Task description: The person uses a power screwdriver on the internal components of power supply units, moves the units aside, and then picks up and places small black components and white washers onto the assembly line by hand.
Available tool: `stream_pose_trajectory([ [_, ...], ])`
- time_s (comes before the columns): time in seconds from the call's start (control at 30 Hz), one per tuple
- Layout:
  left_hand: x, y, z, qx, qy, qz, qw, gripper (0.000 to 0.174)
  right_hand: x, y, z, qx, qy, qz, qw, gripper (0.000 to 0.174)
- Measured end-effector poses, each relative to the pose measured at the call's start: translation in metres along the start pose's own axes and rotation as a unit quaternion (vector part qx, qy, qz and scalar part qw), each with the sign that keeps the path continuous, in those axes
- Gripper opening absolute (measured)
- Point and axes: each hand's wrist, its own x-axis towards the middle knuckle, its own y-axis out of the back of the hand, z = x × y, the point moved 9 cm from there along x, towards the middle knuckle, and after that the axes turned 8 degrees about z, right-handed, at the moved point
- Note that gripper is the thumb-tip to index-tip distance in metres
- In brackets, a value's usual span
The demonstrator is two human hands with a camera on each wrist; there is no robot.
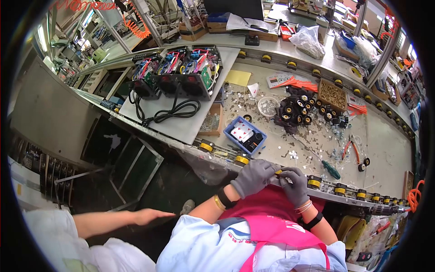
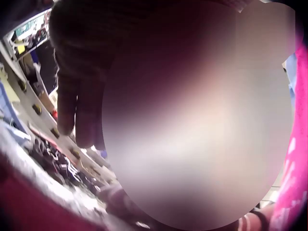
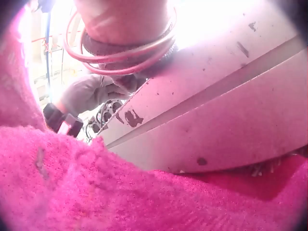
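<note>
Both hands wear grey gloves and meet at the bench's front edge in the head view. My left hand (image 1: pixel 256 178) reaches in with curled fingers toward the fingertips of my right hand (image 1: pixel 294 185). Between the fingertips they pinch a small dark piece (image 1: pixel 281 177), mostly hidden by the gloves; I cannot tell its kind. In the left wrist view, the shadowed fingers of the left hand (image 2: pixel 86 96) show beside a large blurred area. The right wrist view shows the left hand (image 3: pixel 86 94) beyond the right wrist's bangles, with the right hand mostly hidden.
Black round parts with brass-coloured centres (image 1: pixel 299 109) lie in a pile beside a box of small brass pieces (image 1: pixel 333 95). A blue bin (image 1: pixel 260 144), a green-handled screwdriver (image 1: pixel 331 170) and orange-handled pliers (image 1: pixel 351 149) are nearby. Another person's arm (image 1: pixel 113 222) extends at left.
</note>
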Motion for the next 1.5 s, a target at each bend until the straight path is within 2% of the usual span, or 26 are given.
stream_pose_trajectory([
  [0.07,-0.006,0.001,-0.014,0.026,0.006,-0.002,1.0,0.033,0.002,-0.002,0.0,0.002,-0.002,-0.001,1.0,0.013],
  [0.27,-0.013,0.013,-0.036,0.086,0.037,0.143,0.985,0.039,0.0,-0.002,0.0,-0.004,-0.009,-0.002,1.0,0.013],
  [0.37,-0.022,0.001,-0.039,0.171,0.047,0.126,0.976,0.042,0.0,-0.003,0.0,0.0,-0.006,-0.004,1.0,0.014],
  [0.57,-0.022,-0.01,-0.048,0.152,0.067,0.094,0.982,0.036,0.0,-0.004,-0.002,0.003,0.007,-0.004,1.0,0.014],
  [1.5,-0.022,-0.01,-0.046,0.159,0.05,0.102,0.981,0.04,0.0,-0.004,-0.003,0.007,0.018,0.0,1.0,0.013],
])
